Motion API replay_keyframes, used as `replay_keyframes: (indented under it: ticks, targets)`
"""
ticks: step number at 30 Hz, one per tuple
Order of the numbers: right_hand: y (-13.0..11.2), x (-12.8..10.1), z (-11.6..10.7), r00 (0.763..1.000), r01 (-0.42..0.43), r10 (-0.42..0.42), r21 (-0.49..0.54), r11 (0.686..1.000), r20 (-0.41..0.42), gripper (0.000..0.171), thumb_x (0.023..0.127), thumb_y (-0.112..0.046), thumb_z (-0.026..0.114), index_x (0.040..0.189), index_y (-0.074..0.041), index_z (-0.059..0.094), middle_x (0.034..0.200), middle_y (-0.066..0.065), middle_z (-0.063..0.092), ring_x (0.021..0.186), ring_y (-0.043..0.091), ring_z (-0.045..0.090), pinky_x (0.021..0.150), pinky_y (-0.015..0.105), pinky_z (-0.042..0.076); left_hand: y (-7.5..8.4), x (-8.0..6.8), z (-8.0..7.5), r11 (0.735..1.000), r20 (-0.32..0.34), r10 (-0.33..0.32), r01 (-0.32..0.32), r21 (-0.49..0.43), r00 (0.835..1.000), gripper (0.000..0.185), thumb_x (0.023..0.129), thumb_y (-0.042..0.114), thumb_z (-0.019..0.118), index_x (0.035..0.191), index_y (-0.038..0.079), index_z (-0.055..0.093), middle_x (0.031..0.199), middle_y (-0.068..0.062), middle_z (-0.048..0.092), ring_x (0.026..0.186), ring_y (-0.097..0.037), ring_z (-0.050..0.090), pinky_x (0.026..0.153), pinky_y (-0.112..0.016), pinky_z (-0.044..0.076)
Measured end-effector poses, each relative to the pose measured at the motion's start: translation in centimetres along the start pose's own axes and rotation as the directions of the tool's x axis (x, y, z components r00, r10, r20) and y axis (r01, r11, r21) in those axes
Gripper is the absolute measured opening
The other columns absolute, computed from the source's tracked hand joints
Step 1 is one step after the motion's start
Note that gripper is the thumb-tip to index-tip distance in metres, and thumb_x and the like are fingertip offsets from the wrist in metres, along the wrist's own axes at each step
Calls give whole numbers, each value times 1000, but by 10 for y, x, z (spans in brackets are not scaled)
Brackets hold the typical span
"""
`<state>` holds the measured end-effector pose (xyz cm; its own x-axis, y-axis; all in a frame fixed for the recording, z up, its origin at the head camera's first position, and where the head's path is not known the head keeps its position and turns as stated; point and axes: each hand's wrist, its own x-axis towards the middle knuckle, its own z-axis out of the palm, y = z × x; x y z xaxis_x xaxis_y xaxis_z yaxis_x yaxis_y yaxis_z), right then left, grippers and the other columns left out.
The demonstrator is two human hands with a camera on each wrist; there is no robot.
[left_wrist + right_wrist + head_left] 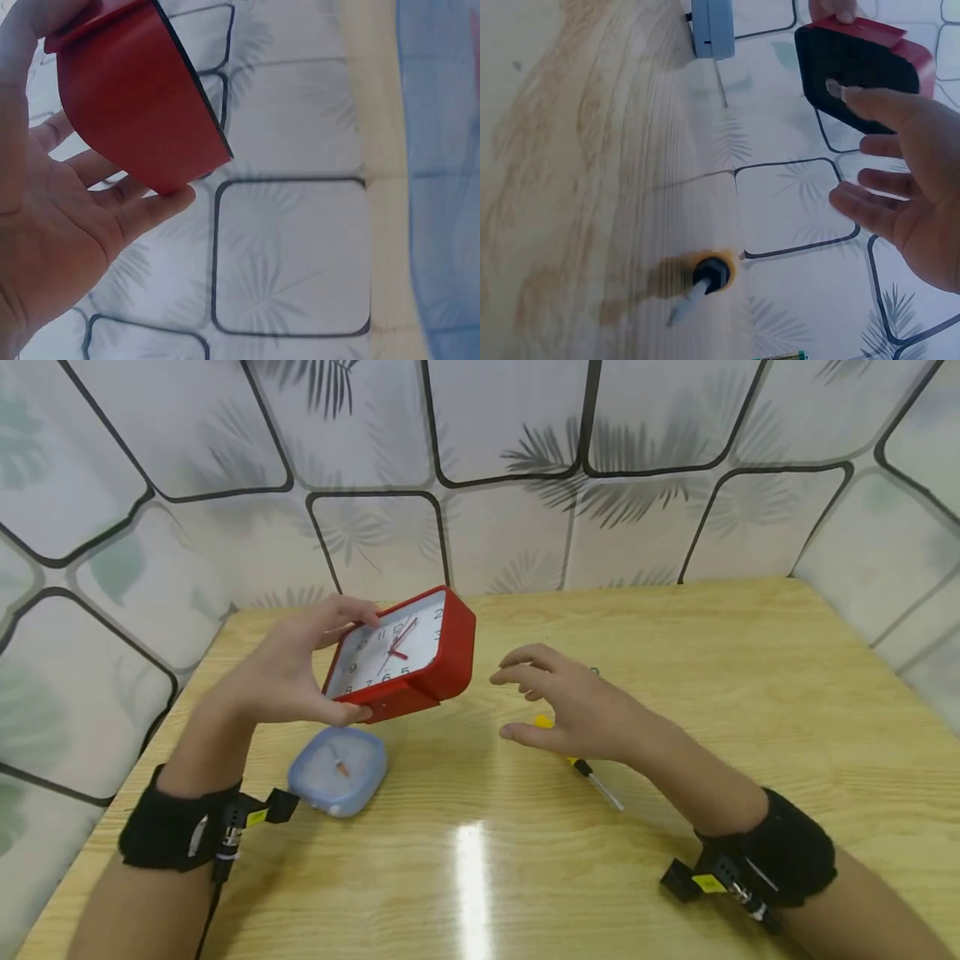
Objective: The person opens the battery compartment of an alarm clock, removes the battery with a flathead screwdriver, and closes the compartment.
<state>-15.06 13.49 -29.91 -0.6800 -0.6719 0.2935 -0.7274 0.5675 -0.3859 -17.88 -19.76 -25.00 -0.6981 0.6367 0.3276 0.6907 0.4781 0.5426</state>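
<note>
My left hand (300, 672) holds a red alarm clock (405, 652) lifted above the table, white dial tilted up toward me, thumb under its near edge and fingers over the top. In the left wrist view the clock's red side (135, 97) rests against my fingers (142, 210). My right hand (566, 706) hovers open just right of the clock, fingers spread, holding nothing. The right wrist view shows the clock's black back (855, 71) beyond my right fingers (885, 202). A yellow-handled screwdriver (588, 768) lies on the table under my right hand, also seen end-on as the screwdriver (705, 281).
A light blue alarm clock (339, 770) lies face up on the wooden table (675, 693) below the red one. Patterned wall panels (525, 468) enclose the table at the back and both sides. A small battery-like thing (780, 355) shows at the bottom edge.
</note>
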Motion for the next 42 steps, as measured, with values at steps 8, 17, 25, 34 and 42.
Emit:
replay_keyframes:
  ticks: [8, 17, 25, 34, 42]
  targets:
    - [-13, 3, 3, 989, 124, -106, 180, 976, -102, 82, 77, -39, 74, 141, -14, 29, 149, -1, 23, 131, 13, 36, 97, 33, 46, 19, 14, 42, 822, -110, 50, -104, -560, 993, 74, 65, -2, 78, 126, 4, 37, 126, -12, 51, 121, -29, 46, 92, -50, 47]
    - [-31, 5, 0, 963, 191, -110, 337, 922, -245, 106, 67, -34, 83, 144, -12, 14, 152, 2, 15, 133, 19, 31, 94, 39, 48, 44, 18, 77, 511, -101, 8, -91, -855, 995, 87, 75, 28, 78, 141, 20, 22, 116, -3, 60, 103, -19, 59, 77, -40, 56]
    - [-44, 3, -1, 958, 208, -98, 414, 886, -270, 102, 70, -46, 76, 145, -13, 15, 143, 2, 29, 126, 16, 35, 89, 33, 49, 63, 19, 92, 622, -33, 109, -94, -777, 994, 70, 78, 20, 76, 132, 7, 34, 123, -9, 53, 112, -30, 54, 84, -47, 53]
    - [-36, 1, 4, 972, 85, -44, 170, 982, -230, 110, 57, -33, 84, 146, -21, 20, 143, 8, 24, 128, 18, 33, 94, 37, 45, 63, 14, 83, 833, 86, 101, -37, -552, 991, 65, 69, 1, 80, 126, 7, 49, 119, -6, 59, 111, -19, 56, 91, -38, 49]
    - [-27, 1, 2, 959, 51, -40, 31, 998, -279, 111, 53, -36, 83, 145, -20, 23, 141, 11, 25, 126, 22, 34, 87, 37, 49, 47, 5, 67, 966, 499, -147, 232, -111, 854, 87, 78, 23, 76, 146, 25, 22, 146, 0, 36, 96, -14, 62, 69, -25, 54]
